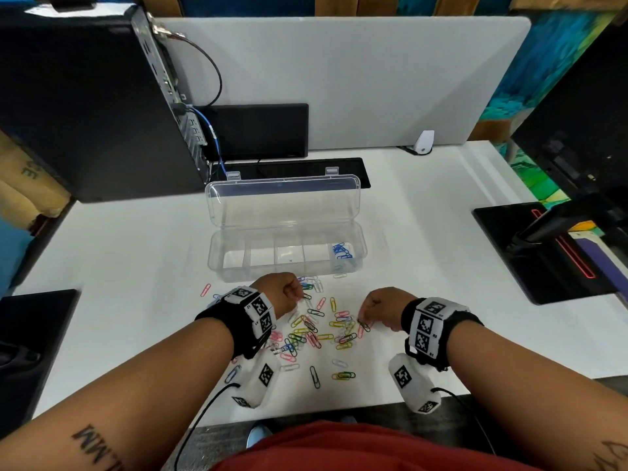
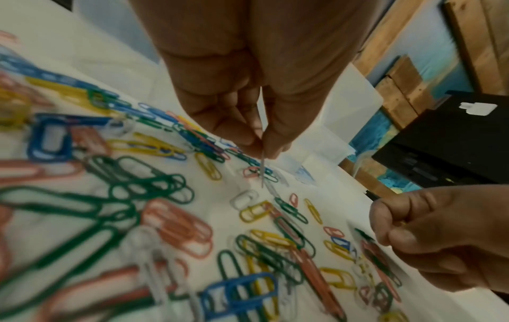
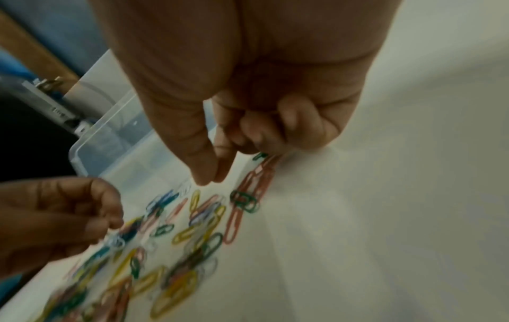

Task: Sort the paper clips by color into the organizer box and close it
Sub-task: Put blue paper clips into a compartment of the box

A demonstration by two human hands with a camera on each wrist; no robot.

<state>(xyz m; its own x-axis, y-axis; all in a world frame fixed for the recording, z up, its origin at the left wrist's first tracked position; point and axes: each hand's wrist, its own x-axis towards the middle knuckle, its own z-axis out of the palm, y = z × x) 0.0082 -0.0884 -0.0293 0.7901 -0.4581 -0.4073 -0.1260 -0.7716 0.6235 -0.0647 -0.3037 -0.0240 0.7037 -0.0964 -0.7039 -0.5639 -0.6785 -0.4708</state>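
Observation:
The clear organizer box (image 1: 217, 263) stands open on the white table, its lid (image 1: 282, 205) tipped back. Blue clips (image 1: 341, 251) lie in its rightmost compartment; the other compartments look bare. A mixed pile of coloured paper clips (image 1: 316, 331) is spread in front of the box. My left hand (image 1: 295, 294) hovers over the pile's far side; thumb and finger pinch a pale clip (image 2: 263, 172) seen edge-on. My right hand (image 1: 362, 316) is curled at the pile's right edge, thumb and index tips together (image 3: 210, 177) with no clip visible between them, above a green clip (image 3: 245, 201).
A black computer tower (image 1: 85, 107) with cables stands at the back left. A grey divider panel (image 1: 339, 79) closes the back. A black monitor base (image 1: 543, 253) sits to the right and a dark pad (image 1: 34, 334) at the left edge.

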